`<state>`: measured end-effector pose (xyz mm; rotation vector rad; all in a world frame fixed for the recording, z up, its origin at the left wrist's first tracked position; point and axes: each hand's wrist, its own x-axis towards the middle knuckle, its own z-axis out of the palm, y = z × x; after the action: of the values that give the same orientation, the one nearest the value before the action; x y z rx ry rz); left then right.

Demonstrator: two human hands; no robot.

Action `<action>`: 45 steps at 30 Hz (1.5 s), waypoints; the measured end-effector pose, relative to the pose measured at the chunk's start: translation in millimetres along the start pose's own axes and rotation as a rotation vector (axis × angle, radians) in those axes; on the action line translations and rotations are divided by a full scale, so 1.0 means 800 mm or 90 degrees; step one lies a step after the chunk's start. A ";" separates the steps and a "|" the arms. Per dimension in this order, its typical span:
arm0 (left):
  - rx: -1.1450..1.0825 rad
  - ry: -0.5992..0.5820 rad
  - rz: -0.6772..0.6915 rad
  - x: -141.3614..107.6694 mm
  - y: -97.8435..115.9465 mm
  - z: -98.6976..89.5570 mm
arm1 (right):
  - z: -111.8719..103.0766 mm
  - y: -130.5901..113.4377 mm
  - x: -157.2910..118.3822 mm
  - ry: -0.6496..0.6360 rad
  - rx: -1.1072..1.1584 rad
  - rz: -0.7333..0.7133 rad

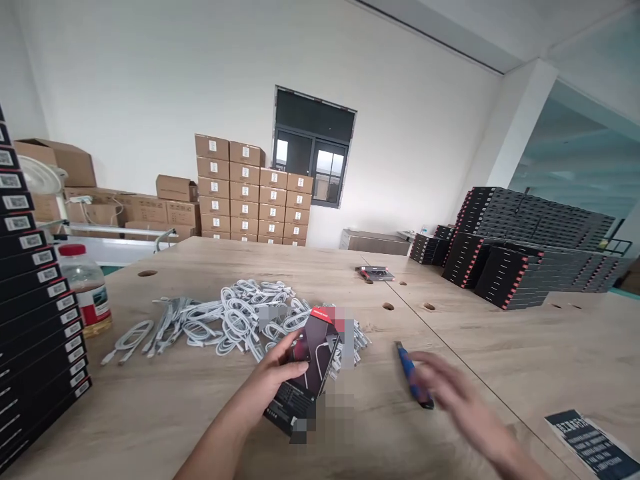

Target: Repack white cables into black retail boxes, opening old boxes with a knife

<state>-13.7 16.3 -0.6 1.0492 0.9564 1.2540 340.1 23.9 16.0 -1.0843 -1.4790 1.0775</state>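
Observation:
My left hand (280,367) grips a flat black retail box (320,357) with a red top edge and a white cable printed on its face. The box is tilted above the table, its lower end toward me. My right hand (453,393) is smeared by motion beside a blue utility knife (407,367) with a dark end, partly covering it; whether they touch I cannot tell. Just beyond the box, a heap of coiled white cables (240,310) spreads over the wooden table (370,440).
Tall stacks of black boxes stand at the left edge (40,320) and far right (505,273). A red-capped bottle (90,293) is near the left stack. Two small boxes (375,273) lie at the back. A printed card (595,440) lies front right. Cartons (245,193) line the wall.

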 end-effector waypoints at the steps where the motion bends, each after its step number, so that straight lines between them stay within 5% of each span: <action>1: -0.006 0.008 0.016 0.000 0.001 -0.001 | 0.046 -0.003 0.015 -0.135 -0.059 0.005; 4: -0.012 0.066 0.097 0.002 0.005 -0.007 | 0.177 -0.005 0.048 -0.460 -0.072 -0.007; 6: 0.004 0.124 0.161 0.003 0.007 -0.014 | 0.240 0.004 0.057 -0.432 0.011 -0.072; 9: 0.104 0.199 0.255 0.003 0.005 -0.018 | 0.284 0.030 0.054 -0.246 0.048 -0.163; 13: 0.214 0.239 0.333 -0.005 0.001 0.003 | 0.285 0.051 0.044 -0.135 -0.182 -0.235; 18: 0.208 0.322 0.363 -0.022 0.017 0.029 | 0.287 0.044 0.036 -0.150 -0.309 -0.262; 23: 0.340 0.323 0.348 -0.031 0.033 0.019 | 0.274 0.047 0.028 -0.304 -0.152 -0.250; 31: 0.778 0.203 0.484 -0.019 0.026 0.009 | 0.226 0.038 0.055 -0.279 0.269 -0.076; 36: 0.895 0.098 0.463 -0.018 0.021 0.013 | 0.224 0.019 0.054 -0.322 0.327 -0.137; 45: 0.956 0.039 0.419 -0.016 0.017 0.012 | 0.221 0.020 0.059 -0.335 0.242 -0.148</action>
<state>-9.3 3.1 14.7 2.6449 1.7236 0.9088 161.7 54.8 -14.3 -0.3609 -1.6579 1.4688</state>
